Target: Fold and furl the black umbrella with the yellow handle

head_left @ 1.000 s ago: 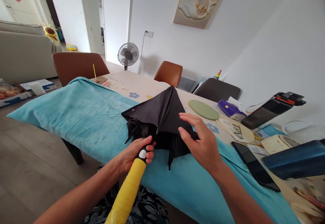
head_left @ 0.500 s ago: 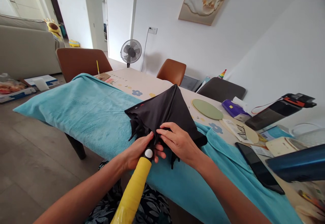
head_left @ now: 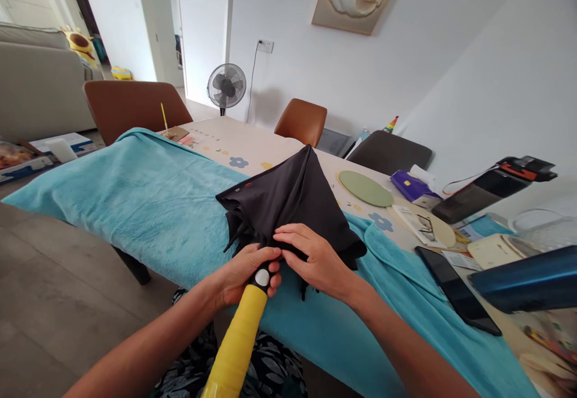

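Observation:
A folded black umbrella (head_left: 288, 202) lies on a teal towel (head_left: 144, 199) spread over the table, its yellow handle (head_left: 237, 341) pointing toward me over the table edge. My left hand (head_left: 243, 272) grips the umbrella at the top of the handle, next to a white button. My right hand (head_left: 315, 260) pinches the black canopy fabric just beside the left hand, fingers curled on the cloth. The shaft and ribs are mostly hidden under the fabric.
A black phone (head_left: 455, 290) lies on the towel to the right, with a blue bottle (head_left: 527, 278), a black bottle (head_left: 491, 187), papers and a green mat (head_left: 365, 189) behind. Brown chairs (head_left: 135, 106) stand along the far side, a fan (head_left: 226, 85) by the wall.
My right hand came down from above the canopy to the fabric beside my left hand and closed on it. The left hand kept its grip at the handle.

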The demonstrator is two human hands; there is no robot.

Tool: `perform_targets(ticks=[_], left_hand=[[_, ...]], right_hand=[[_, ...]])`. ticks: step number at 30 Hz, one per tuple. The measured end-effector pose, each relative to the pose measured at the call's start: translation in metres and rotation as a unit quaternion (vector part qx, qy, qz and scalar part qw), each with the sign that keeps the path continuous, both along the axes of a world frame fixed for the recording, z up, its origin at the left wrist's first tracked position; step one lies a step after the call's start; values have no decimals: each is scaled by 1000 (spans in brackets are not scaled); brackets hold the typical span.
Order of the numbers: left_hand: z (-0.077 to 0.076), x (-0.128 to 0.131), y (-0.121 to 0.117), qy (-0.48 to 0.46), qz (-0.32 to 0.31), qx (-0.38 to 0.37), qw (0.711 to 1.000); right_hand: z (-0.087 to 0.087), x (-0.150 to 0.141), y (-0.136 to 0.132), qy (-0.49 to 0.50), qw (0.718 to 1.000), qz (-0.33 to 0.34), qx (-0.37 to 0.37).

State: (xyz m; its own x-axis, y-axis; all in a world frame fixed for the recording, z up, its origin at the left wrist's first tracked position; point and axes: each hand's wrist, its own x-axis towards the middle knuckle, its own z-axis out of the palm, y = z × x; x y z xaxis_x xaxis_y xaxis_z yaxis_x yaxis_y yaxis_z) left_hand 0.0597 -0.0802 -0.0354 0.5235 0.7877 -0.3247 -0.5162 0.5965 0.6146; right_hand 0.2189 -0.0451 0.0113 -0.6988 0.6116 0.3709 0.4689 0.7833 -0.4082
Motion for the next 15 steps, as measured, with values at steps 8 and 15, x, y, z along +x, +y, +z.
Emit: perform_targets(ticks=[8, 15], left_hand=[[-2, -10, 3, -138, 33, -78, 987], [0, -18, 7, -232, 68, -112, 964]], right_hand=[[18, 51, 11, 146, 955, -249, 72], [18, 77, 17, 204, 903, -375, 51]])
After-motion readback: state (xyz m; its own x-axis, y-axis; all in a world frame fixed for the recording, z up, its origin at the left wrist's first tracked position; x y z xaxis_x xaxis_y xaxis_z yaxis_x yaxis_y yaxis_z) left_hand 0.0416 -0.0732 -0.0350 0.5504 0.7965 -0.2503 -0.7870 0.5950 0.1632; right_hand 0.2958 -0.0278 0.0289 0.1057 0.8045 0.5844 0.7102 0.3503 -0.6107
